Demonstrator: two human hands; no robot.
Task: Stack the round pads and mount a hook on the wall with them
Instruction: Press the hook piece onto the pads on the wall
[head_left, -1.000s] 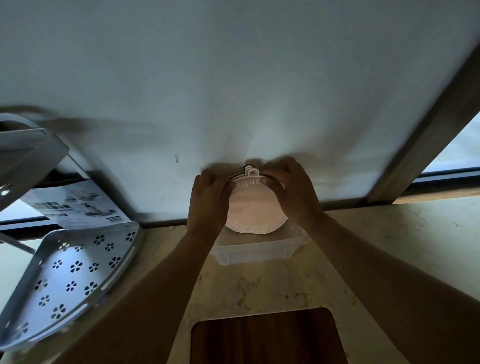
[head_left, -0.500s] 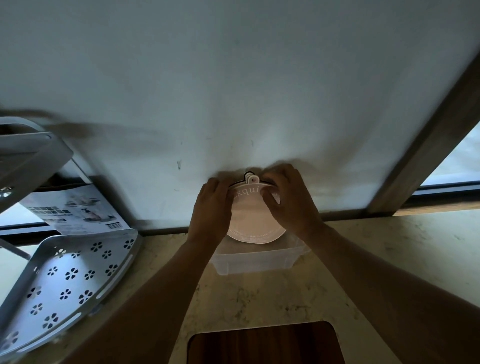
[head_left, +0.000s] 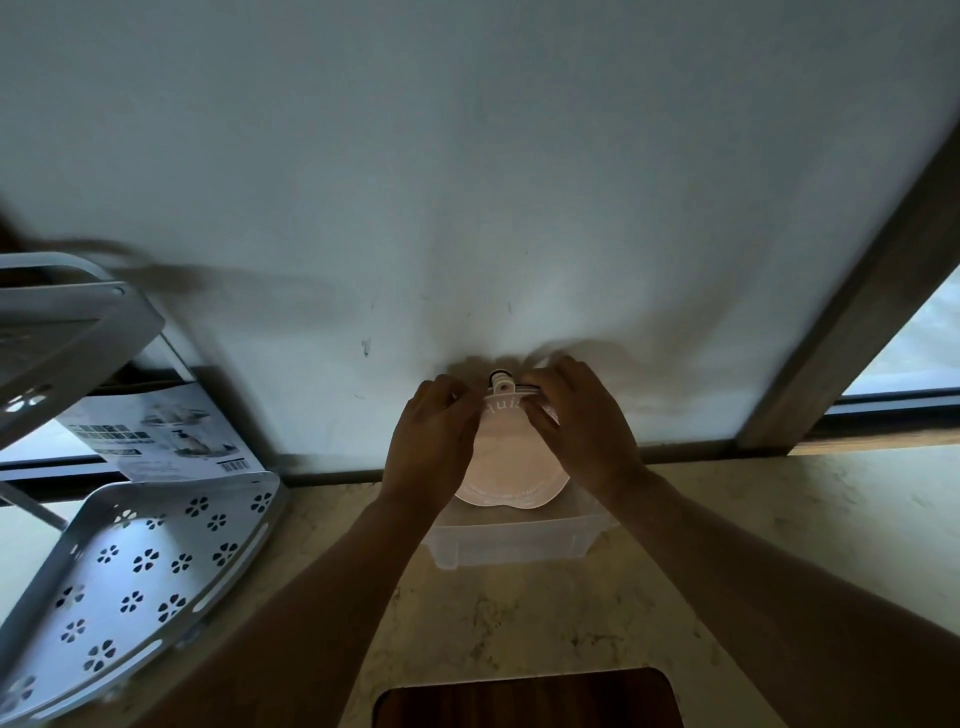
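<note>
Head view: pink round pad (head_left: 511, 467) held up flat against the wall (head_left: 467, 182), just above the back edge of the counter (head_left: 727, 545) and over a clear box (head_left: 511, 545). Small hook (head_left: 502, 381) sticking up at its top. Left hand (head_left: 434, 441) pinching the pad's top left rim, right hand (head_left: 582, 426) pinching the top right. Looks thin, light and bendy, maybe sticky behind. Best held by the rim, pressed flat. White shelf (head_left: 130, 571) at the counter's left edge.

Both hands (head_left: 511, 431) apparently press round pads (head_left: 511, 462) against wall (head_left: 467, 182).
</note>
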